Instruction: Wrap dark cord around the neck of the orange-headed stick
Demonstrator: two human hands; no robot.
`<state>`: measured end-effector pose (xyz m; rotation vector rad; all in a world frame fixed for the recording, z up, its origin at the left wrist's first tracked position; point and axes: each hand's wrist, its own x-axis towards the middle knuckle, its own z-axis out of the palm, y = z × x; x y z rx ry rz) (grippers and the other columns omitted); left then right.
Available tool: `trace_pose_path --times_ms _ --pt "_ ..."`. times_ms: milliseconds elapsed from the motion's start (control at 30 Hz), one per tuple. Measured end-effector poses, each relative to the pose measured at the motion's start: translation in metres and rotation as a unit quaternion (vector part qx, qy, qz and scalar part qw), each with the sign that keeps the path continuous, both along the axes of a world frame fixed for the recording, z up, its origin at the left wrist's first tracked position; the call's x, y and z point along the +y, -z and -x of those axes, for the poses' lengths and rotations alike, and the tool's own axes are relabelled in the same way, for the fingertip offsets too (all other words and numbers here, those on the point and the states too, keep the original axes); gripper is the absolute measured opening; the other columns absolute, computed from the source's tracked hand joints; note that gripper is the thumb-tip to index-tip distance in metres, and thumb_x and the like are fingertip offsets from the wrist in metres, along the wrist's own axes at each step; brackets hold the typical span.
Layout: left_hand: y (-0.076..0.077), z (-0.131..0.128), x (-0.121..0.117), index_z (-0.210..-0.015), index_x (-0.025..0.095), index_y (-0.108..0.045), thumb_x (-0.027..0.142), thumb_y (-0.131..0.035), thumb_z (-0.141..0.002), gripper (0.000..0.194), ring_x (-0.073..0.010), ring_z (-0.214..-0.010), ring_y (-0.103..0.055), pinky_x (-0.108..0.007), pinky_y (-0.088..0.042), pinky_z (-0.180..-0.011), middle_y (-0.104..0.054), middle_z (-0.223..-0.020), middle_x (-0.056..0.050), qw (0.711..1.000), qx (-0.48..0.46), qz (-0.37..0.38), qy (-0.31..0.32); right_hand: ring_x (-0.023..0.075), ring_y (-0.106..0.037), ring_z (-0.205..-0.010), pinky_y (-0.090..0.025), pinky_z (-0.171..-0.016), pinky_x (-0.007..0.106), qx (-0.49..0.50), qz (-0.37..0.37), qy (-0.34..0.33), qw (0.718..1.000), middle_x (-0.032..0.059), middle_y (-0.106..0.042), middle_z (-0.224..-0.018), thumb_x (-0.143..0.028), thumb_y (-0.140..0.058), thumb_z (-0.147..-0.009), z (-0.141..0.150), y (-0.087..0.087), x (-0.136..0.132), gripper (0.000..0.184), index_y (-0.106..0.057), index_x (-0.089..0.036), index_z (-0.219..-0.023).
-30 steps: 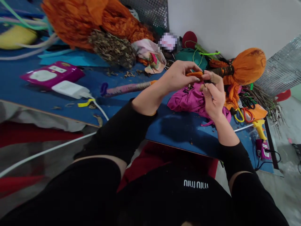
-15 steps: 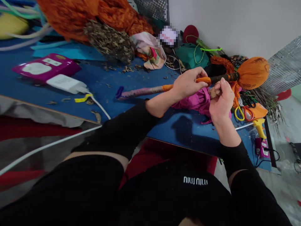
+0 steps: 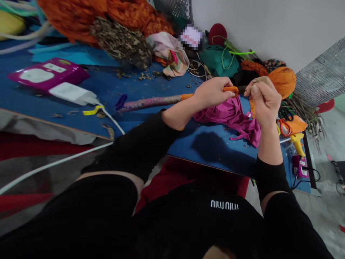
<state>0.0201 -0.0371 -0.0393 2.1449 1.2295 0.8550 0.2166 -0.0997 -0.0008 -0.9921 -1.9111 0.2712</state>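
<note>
A long stick wrapped in cloth (image 3: 153,102), mauve and grey toward its left end, lies across the middle of the view. My left hand (image 3: 211,92) is closed around its orange-wrapped stretch. At the stick's right end is a rounded, orange cloth-covered head (image 3: 285,80), partly behind my right hand (image 3: 266,99). That hand is a fist beside the dark part of the stick, and a bit of brownish strip shows at its fingers; most of it is hidden. Crumpled magenta cloth (image 3: 229,117) lies on the table below the stick.
On the blue table (image 3: 212,154) are a purple power strip (image 3: 50,73) with a white adapter (image 3: 71,92), dried plant bits (image 3: 121,41), orange cloth (image 3: 81,18) and a teal bundle (image 3: 219,61). Red-handled scissors (image 3: 284,127) and a yellow glue gun (image 3: 298,142) lie at right.
My right hand has risen and shifted right, turning into a tighter fist in front of the orange head. The stick has slid slightly left with my left hand still on it.
</note>
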Motion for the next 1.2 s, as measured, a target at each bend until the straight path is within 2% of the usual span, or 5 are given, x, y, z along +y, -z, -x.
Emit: trace_pose_path --times_ms 167,300,433,833,1200 --pt "0.004 -0.002 0.001 -0.111 0.015 -0.079 0.031 -0.063 -0.089 0.031 -0.023 -0.092 -0.069 -0.037 -0.052 -0.089 -0.079 -0.101 -0.007 0.999 -0.038 -0.003 0.027 0.0227 -0.068 -0.093 -0.063 -0.092 0.045 -0.013 0.024 -0.071 0.997 0.0052 -0.065 -0.089 -0.08 -0.048 -0.105 -0.003 0.006 0.008 0.063 -0.067 -0.028 -0.076" --pt "0.003 -0.002 -0.003 -0.107 0.017 -0.078 0.032 -0.064 -0.089 0.028 -0.0215 -0.09 -0.069 -0.034 -0.052 -0.088 -0.078 -0.095 -0.005 0.998 -0.048 0.011 0.045 0.0227 -0.07 -0.093 -0.066 -0.092 0.044 0.063 0.025 -0.097 0.993 0.0049 -0.069 -0.09 -0.073 -0.057 -0.104 -0.001 0.014 0.016 0.054 -0.069 -0.03 -0.075" --pt "0.001 -0.003 -0.008 -0.105 0.02 -0.079 0.037 -0.067 -0.089 0.026 -0.0239 -0.092 -0.069 -0.034 -0.051 -0.086 -0.079 -0.095 -0.004 0.999 -0.017 0.014 0.043 0.0253 -0.075 -0.102 -0.068 -0.095 0.045 0.1 0.056 -0.059 0.992 0.0059 -0.071 -0.097 -0.082 -0.054 -0.101 0.001 0.017 0.018 0.06 -0.071 -0.03 -0.076" --pt "-0.006 -0.013 -0.03 -0.131 0.021 -0.077 0.031 -0.066 -0.093 0.04 -0.0389 -0.115 -0.076 -0.045 -0.056 -0.099 -0.082 -0.117 -0.012 0.993 0.117 -0.026 -0.008 0.0186 -0.076 -0.101 -0.065 -0.106 0.041 0.136 0.149 -0.024 0.979 0.0031 -0.078 -0.103 -0.052 -0.066 -0.105 -0.001 0.021 0.026 0.034 -0.074 -0.025 -0.085" --pt "-0.011 -0.025 -0.056 -0.158 0.028 -0.06 0.025 -0.052 -0.104 0.054 -0.0323 -0.109 -0.076 -0.039 -0.054 -0.09 -0.081 -0.12 -0.011 0.965 0.241 -0.105 0.019 0.025 -0.08 -0.098 -0.07 -0.097 0.045 0.155 0.251 0.033 0.955 0.0053 -0.081 -0.09 -0.065 -0.075 -0.094 -0.013 0.028 0.036 0.044 -0.073 -0.025 -0.077"
